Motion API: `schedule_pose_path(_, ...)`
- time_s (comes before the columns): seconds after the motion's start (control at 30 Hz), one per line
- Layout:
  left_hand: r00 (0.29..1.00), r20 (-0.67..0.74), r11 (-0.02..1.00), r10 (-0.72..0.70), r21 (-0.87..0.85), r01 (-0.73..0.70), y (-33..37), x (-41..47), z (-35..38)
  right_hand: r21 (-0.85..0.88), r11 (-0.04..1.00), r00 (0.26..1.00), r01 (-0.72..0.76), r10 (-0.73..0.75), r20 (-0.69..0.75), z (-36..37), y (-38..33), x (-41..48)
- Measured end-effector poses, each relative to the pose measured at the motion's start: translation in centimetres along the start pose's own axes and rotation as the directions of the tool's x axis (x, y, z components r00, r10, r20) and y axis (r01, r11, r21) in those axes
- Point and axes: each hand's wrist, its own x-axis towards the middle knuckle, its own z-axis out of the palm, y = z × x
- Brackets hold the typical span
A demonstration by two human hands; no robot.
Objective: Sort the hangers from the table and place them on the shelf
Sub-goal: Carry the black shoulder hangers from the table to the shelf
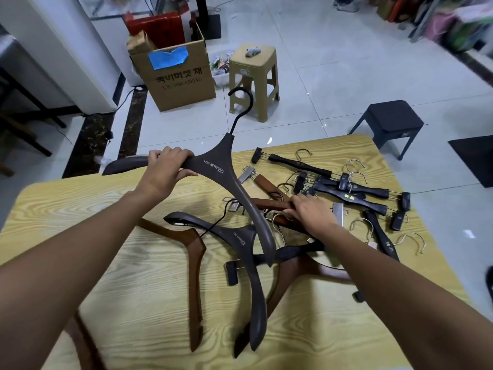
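Observation:
My left hand [166,166] grips one arm of a dark grey coat hanger [221,166] and holds it above the wooden table [66,206], its black hook pointing away. A second dark grey coat hanger [240,241] lies on the table below it, beside a brown wooden coat hanger [194,260]. My right hand [310,213] rests on a brown clip hanger [269,203], fingers curled over its bar. Several black clip hangers [349,192] with metal hooks lie in a heap at the far right of the table.
Beyond the table stand a cardboard box [178,78], a beige plastic stool [253,78] and a dark stool [389,124] on the tiled floor. Another brown hanger [306,268] lies under my right forearm. No shelf is in view.

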Motion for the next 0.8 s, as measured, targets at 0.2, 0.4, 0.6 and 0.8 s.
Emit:
schedule_pose_path(0.2, 1.000, 0.014, 1.000, -0.020, 0.002, 0.020, -0.1, -0.9, 0.5, -0.005, 1.000, 0.999, -0.003, 0.003, -0.039, 1.4, -0.6, 0.8)
schedule_pose_path(0.4, 0.998, 0.035, 0.998, -0.057, 0.025, 0.056, -1.2, -1.3, 1.0, -0.125, 0.992, 0.994, -0.004, -0.010, -0.110, 1.3, -1.5, 1.3)
schedule_pose_path(0.6, 0.997, 0.040, 0.997, -0.070, 0.030, 0.069, -1.6, -1.0, 1.2, -0.257, 0.966, 0.944, 0.035, -0.117, -0.310, 0.9, -0.7, 2.0)
schedule_pose_path(0.8, 0.997, 0.040, 0.998, -0.061, 0.022, 0.060, -1.4, -0.5, 1.4, -0.184, 0.975, 0.955, 0.127, -0.170, -0.242, 0.3, 0.2, 2.7)
